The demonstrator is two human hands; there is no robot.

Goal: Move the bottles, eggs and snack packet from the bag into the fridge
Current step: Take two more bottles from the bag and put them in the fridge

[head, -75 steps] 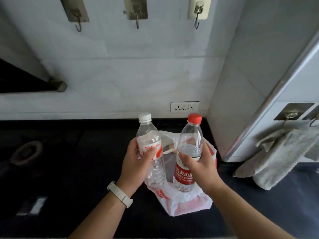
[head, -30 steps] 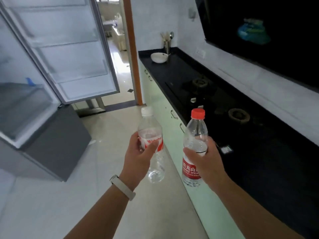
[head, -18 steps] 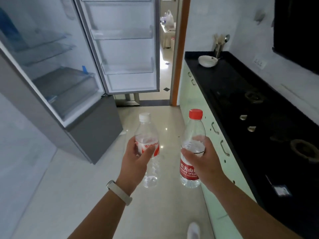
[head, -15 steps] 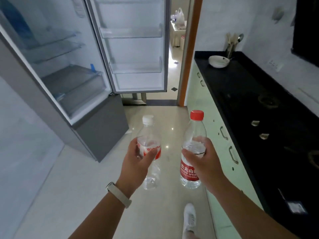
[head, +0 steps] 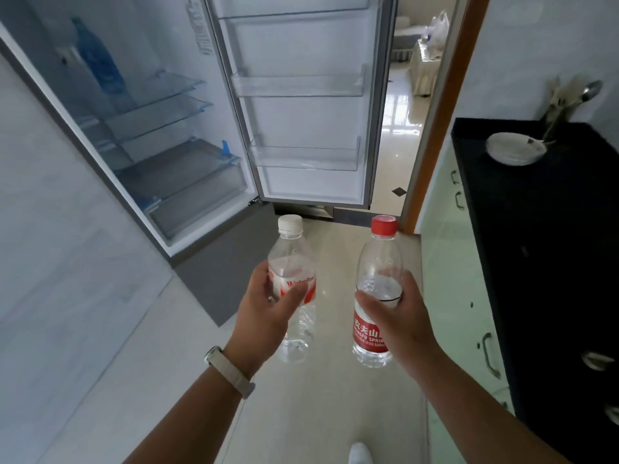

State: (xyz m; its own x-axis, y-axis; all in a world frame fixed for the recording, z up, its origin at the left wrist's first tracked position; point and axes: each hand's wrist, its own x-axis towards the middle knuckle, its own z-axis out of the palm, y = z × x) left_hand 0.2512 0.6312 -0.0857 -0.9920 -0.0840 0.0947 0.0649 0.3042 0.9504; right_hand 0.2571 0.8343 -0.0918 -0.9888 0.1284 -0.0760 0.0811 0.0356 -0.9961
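Note:
My left hand (head: 266,313) grips a clear water bottle with a white cap (head: 290,259) around its red and white label. My right hand (head: 395,313) grips a second clear bottle with a red cap (head: 378,259) and a red label. Both bottles are upright, held in front of me above the floor. Ahead on the left stands the fridge (head: 160,135) with its door (head: 301,105) swung wide open. Glass shelves, a lower drawer and clear door racks show inside. The bag, eggs and snack packet are out of sight.
A black counter (head: 536,229) with pale green cabinet fronts (head: 449,262) runs along the right, carrying a white bowl (head: 514,152) and a utensil holder. A doorway (head: 408,112) opens beyond the fridge door. A white wall lies on my left. My shoe (head: 360,455) shows at the bottom.
I have turned from the counter and bag toward the fridge, carrying both bottles. In the last half second the open fridge has come nearer and larger in view.

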